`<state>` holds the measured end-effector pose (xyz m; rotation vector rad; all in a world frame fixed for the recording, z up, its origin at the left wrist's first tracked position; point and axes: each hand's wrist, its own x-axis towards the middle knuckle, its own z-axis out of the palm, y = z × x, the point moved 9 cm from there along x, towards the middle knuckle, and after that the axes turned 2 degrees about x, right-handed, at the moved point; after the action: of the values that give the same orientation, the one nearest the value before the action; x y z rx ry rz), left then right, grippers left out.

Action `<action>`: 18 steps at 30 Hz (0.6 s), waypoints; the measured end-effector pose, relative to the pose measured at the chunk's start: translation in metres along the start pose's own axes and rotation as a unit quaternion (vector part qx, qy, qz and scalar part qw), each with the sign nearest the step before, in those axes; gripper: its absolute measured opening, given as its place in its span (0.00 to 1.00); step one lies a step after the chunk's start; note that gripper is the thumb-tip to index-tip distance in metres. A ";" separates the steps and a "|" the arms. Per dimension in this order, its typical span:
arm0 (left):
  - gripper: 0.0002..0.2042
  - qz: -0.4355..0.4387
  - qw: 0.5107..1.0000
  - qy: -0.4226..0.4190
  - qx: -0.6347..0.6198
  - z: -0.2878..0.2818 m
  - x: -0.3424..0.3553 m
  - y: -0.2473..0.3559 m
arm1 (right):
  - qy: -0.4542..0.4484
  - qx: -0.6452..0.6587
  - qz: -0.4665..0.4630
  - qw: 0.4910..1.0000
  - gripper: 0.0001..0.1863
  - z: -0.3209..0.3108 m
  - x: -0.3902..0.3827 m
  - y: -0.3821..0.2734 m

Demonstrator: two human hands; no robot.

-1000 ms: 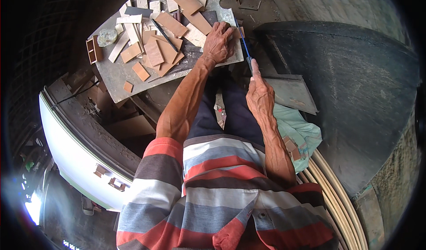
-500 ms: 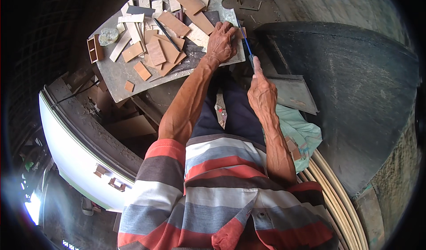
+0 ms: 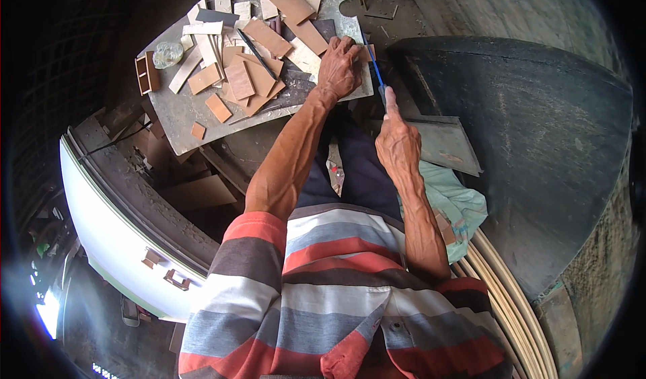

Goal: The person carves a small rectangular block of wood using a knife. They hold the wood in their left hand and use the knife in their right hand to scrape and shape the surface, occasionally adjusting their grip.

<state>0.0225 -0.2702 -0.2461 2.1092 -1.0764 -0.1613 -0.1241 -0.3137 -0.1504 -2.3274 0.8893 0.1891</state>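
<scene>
My left hand (image 3: pixel 339 67) presses down at the right edge of the work table, its fingers bent and closed over a small brown wood piece (image 3: pixel 368 53). Most of that piece is hidden under the hand; its end juts past the table edge. In my right hand (image 3: pixel 397 133) is the handle of a hand saw (image 3: pixel 377 69), index finger stretched along it. The saw's narrow blue blade appears almost edge-on, pointing away from me, right beside my left fingers and across the wood piece.
Cut wood pieces (image 3: pixel 266 38) and a black pen-like stick (image 3: pixel 256 53) lie scattered over the grey table (image 3: pixel 182 127). A clear plastic bundle (image 3: pixel 167 55) and small wooden frame (image 3: pixel 146 73) sit at its left. A large dark panel (image 3: pixel 518 137) and green sack (image 3: pixel 451 197) stand right.
The table and its pieces sit slightly further right and lower in the picture. My left hand has shifted a little right with them; both hands keep their hold.
</scene>
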 end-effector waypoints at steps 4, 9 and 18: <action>0.18 -0.001 1.000 -0.005 -0.006 0.002 0.003 0.003 | -0.021 -0.070 0.000 0.997 0.35 0.016 0.035 -0.001; 0.16 0.005 1.000 -0.007 0.007 0.000 0.001 0.000 | -0.051 -0.034 0.022 0.998 0.36 0.004 0.006 -0.002; 0.17 -0.002 1.000 -0.003 -0.001 -0.003 0.003 0.005 | -0.048 -0.049 0.027 0.997 0.35 0.027 0.048 0.004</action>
<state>0.0224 -0.2730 -0.2397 2.1097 -1.0752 -0.1696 -0.0881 -0.3259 -0.1906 -2.3633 0.9142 0.3722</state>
